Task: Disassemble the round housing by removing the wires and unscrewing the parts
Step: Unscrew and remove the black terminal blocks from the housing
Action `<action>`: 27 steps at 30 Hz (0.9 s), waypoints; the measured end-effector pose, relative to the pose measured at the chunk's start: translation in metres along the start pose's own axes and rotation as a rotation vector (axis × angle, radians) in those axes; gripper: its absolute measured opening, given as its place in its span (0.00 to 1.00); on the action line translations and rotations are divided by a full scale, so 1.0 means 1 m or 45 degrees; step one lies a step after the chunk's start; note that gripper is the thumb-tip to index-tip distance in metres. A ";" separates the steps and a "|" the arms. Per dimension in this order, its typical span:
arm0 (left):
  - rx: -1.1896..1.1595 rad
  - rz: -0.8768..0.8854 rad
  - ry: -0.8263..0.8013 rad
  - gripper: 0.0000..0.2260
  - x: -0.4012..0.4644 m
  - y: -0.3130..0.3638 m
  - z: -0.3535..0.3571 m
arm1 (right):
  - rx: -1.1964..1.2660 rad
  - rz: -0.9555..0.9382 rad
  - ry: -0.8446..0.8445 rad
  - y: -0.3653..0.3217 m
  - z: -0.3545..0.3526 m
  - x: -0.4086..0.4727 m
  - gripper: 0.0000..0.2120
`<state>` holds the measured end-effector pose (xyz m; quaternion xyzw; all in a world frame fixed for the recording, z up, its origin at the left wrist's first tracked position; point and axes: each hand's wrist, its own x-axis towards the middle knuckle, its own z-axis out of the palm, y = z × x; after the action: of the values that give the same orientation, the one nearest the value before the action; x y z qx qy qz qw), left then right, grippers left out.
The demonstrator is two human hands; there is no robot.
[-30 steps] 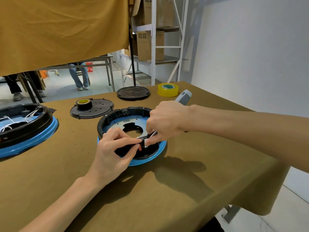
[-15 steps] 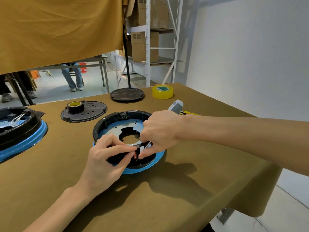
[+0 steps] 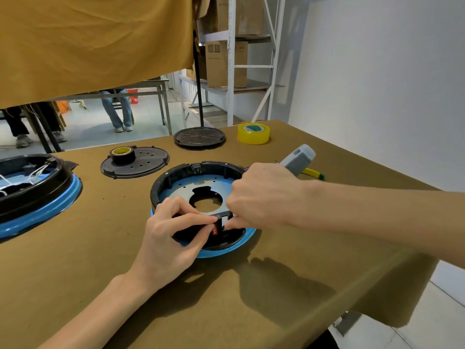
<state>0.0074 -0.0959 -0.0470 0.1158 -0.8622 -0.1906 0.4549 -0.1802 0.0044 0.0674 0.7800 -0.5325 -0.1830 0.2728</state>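
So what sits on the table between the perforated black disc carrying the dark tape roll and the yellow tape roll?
In the head view, a ribbed round black cover lies between the perforated black disc and the yellow tape roll, touching neither.

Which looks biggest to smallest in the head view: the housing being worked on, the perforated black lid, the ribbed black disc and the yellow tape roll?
1. Housing, nearest the camera, which flatters it.
2. Perforated lid.
3. Ribbed disc, farther back, so its true rank against the lid is unsure.
4. Yellow tape roll.
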 end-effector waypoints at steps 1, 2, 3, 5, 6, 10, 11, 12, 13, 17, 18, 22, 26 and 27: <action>-0.001 -0.003 0.002 0.10 0.000 0.000 0.000 | -0.019 -0.009 0.020 -0.004 0.000 0.002 0.28; -0.004 -0.007 0.003 0.10 -0.001 -0.001 0.000 | -0.015 -0.017 0.016 -0.006 0.000 0.004 0.28; -0.007 -0.010 0.003 0.10 -0.001 -0.001 -0.001 | 0.009 -0.023 -0.003 -0.005 0.000 0.006 0.29; -0.006 -0.007 -0.004 0.10 0.000 -0.001 -0.001 | 0.063 -0.031 -0.052 0.000 -0.002 0.008 0.28; -0.003 -0.005 -0.007 0.10 0.000 -0.001 -0.001 | 0.080 -0.036 -0.076 0.004 -0.002 0.008 0.28; -0.001 0.003 -0.008 0.10 0.001 -0.001 -0.001 | 0.118 -0.024 -0.108 0.019 -0.003 0.006 0.27; 0.002 0.002 -0.005 0.10 0.000 -0.001 -0.001 | 0.127 -0.017 -0.104 0.022 -0.003 0.005 0.26; 0.007 -0.001 -0.002 0.10 0.000 -0.001 -0.001 | 0.142 -0.006 -0.098 0.024 -0.003 0.005 0.26; 0.013 -0.004 -0.002 0.10 0.000 -0.001 -0.001 | 0.155 0.007 -0.091 0.025 -0.002 0.004 0.25; 0.042 -0.002 -0.024 0.10 -0.002 0.000 -0.001 | 0.134 0.046 -0.043 0.018 0.001 -0.002 0.27; 0.050 0.004 -0.031 0.10 -0.001 0.000 -0.001 | 0.127 0.055 -0.016 0.015 0.002 -0.002 0.27; 0.030 0.008 -0.041 0.08 -0.001 -0.002 -0.002 | 0.127 0.037 0.040 0.010 -0.001 0.001 0.29; 0.010 -0.003 -0.032 0.08 -0.001 -0.004 -0.001 | 0.135 -0.027 0.034 0.012 -0.001 0.008 0.29; 0.008 -0.004 -0.030 0.08 -0.001 -0.004 -0.001 | 0.133 -0.045 0.030 0.013 -0.001 0.010 0.29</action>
<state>0.0088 -0.0994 -0.0494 0.1163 -0.8679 -0.1899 0.4441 -0.1854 -0.0089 0.0766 0.8047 -0.5243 -0.1506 0.2345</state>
